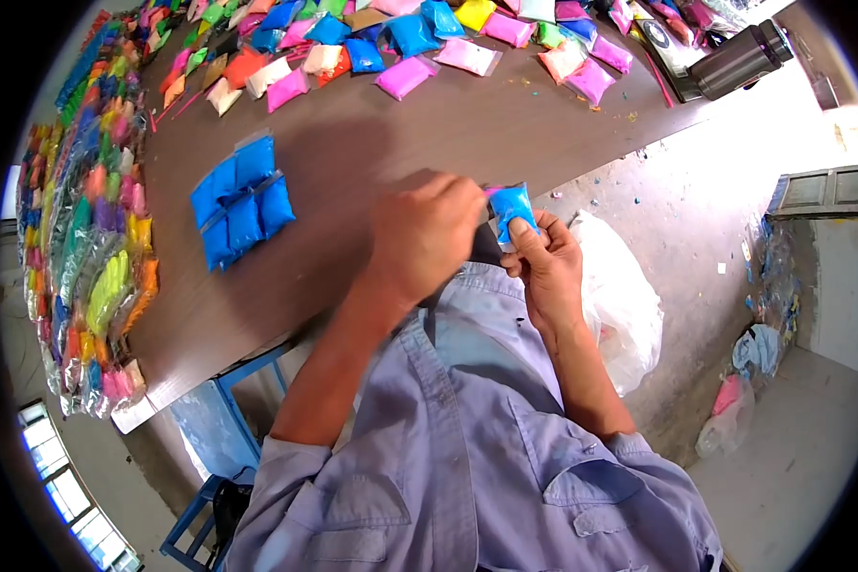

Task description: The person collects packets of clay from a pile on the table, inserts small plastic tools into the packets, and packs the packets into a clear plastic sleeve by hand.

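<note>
- One small blue sachet [512, 203], clamped in the right hand [553, 262] between thumb and fingers;
- left hand [429, 229] just left of it, fingers curled (whether they grip the pink sliver [491, 191] beside them, I cannot tell);
- several more blue sachets [245, 219] farther left, on the brown table [505, 124].

Gripped blue packet [513, 203]: glossy plastic. Tabletop [334, 229] left of grip: smooth, wood-look. Shirt [453, 429] below grip: matt cloth.

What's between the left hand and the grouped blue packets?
In the head view, bare brown tabletop separates the left hand from the grouped blue packets.
</note>
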A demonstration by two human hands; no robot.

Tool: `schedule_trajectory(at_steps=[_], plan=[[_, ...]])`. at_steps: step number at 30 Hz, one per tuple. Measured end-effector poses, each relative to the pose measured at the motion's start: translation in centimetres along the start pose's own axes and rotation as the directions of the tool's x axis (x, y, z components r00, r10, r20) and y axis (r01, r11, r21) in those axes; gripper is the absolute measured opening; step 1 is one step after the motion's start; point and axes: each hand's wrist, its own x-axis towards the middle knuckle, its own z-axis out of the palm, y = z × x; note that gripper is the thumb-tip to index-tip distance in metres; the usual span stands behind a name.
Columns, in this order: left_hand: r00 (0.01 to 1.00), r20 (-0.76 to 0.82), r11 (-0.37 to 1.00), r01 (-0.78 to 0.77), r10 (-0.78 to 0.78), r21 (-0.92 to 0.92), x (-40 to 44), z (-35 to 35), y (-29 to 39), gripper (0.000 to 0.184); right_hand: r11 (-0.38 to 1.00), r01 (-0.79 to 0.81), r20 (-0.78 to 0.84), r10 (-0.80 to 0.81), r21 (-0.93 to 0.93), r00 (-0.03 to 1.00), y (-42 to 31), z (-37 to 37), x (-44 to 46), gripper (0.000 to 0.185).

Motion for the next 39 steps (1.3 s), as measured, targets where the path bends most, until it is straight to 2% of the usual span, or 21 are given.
schedule_trajectory(at_steps=[1, 2, 5, 6, 8, 11, 13, 15, 17, 21, 22, 24, 28, 31, 33, 35, 36, 38, 39], plan=[[0.998, 0.055, 0.999, -0.043, 0.044, -0.017, -0.3, 0.2, 0.8, 0.005, 0.997, 0.033, -0.017, -0.035, -0.075, 0.999, 0.1, 0.2, -0.2, 0.034], [0.99, 0.108, 0.996, -0.083, 0.086, -0.036, -0.5, 0.3, 1.2, 0.006, 0.997, 0.033, -0.011, -0.034, -0.074, 0.999, 0.2, 0.3, -0.3, 0.034], [0.996, 0.036, 0.996, -0.082, 0.081, 0.041, 0.1, 1.4, -0.3, 0.006, 0.993, 0.071, -0.011, -0.072, -0.092, 0.997, 0.3, 0.2, -0.2, 0.033], [0.995, -0.005, 0.989, -0.098, 0.099, 0.111, 0.6, 1.2, -0.8, 0.007, 0.974, 0.12, 0.0, -0.122, -0.193, 0.993, 0.4, 0.0, -0.3, 0.033], [0.998, -0.014, 0.996, -0.063, 0.064, 0.064, 0.5, 0.6, -1.2, 0.007, 0.908, 0.158, -0.013, -0.177, -0.388, 0.984, 0.2, -0.1, -0.6, 0.034], [0.999, -0.036, 0.999, -0.032, 0.031, -0.013, -0.2, 0.1, 0.4, 0.009, 0.93, 0.162, -0.014, -0.177, -0.331, 0.984, 0.2, -0.6, -0.5, 0.034], [0.999, 0.017, 0.996, -0.045, 0.047, -0.076, -0.8, 0.5, 1.5, 0.01, 0.937, 0.165, -0.005, -0.175, -0.307, 0.984, 0.0, -0.5, -0.6, 0.034], [0.998, 0.016, 0.997, -0.058, 0.059, -0.046, -0.9, 1.3, 0.7, 0.01, 0.936, 0.128, 0.011, -0.132, -0.328, 0.991, -0.2, -0.5, -0.6, 0.033], [0.997, -0.059, 0.992, -0.037, 0.044, 0.118, -0.3, 1.5, -1.4, 0.01, 0.956, 0.11, 0.006, -0.112, -0.274, 0.994, 0.0, -1.2, -0.5, 0.032], [0.995, -0.089, 0.997, 0.028, -0.034, -0.067, -0.2, 0.0, -2.3, 0.007, 0.977, 0.109, 0.028, -0.106, -0.184, 0.994, 0.1, -2.7, -0.1, 0.03], [0.996, -0.084, 0.997, 0.034, -0.039, -0.066, -0.1, -0.2, -2.4, 0.007, 0.973, 0.113, 0.01, -0.113, -0.202, 0.994, -0.2, -3.0, -0.1, 0.029], [0.982, -0.184, 0.999, 0.046, -0.049, -0.021, 0.4, -0.5, -2.7, 0.006, 0.982, 0.115, -0.04, -0.122, -0.149, 0.992, -0.8, -3.5, -0.1, 0.028], [0.975, -0.16, 0.982, 0.169, -0.155, 0.082, 1.1, -0.3, -3.3, 0.006, 0.97, 0.179, -0.075, -0.193, -0.162, 0.978, -2.2, -5.0, 0.2, 0.024], [0.979, -0.164, 0.993, 0.121, -0.117, 0.013, 1.7, 1.6, -3.1, 0.005, 0.963, 0.222, -0.08, -0.236, -0.153, 0.969, -3.8, -5.1, 0.2, 0.023], [0.991, -0.117, 0.996, -0.052, 0.06, 0.07, 1.7, 4.0, -1.0, 0.006, 0.964, 0.247, -0.06, -0.254, -0.101, 0.965, -4.8, -5.1, 0.2, 0.023], [0.987, 0.106, 0.993, -0.118, 0.118, 0.0, 0.6, 5.3, 2.1, 0.007, 0.963, 0.269, -0.084, -0.27, -0.027, 0.959, -5.7, -4.9, 0.3, 0.024], [0.988, 0.098, 0.993, -0.118, 0.117, -0.001, 0.1, 5.4, 2.8, 0.007, 0.96, 0.282, -0.07, -0.281, -0.006, 0.957, -6.2, -5.0, 0.2, 0.026], [0.992, 0.097, 0.983, -0.063, 0.081, -0.174, -0.5, 5.5, 3.7, 0.006, 0.956, 0.294, -0.014, -0.294, -0.017, 0.956, -7.0, -4.8, -0.2, 0.033], [0.992, 0.096, 0.982, -0.063, 0.081, -0.178, -0.5, 4.8, 3.4, 0.006, 0.956, 0.292, 0.0, -0.292, -0.037, 0.956, -7.2, -4.8, -0.3, 0.035]])
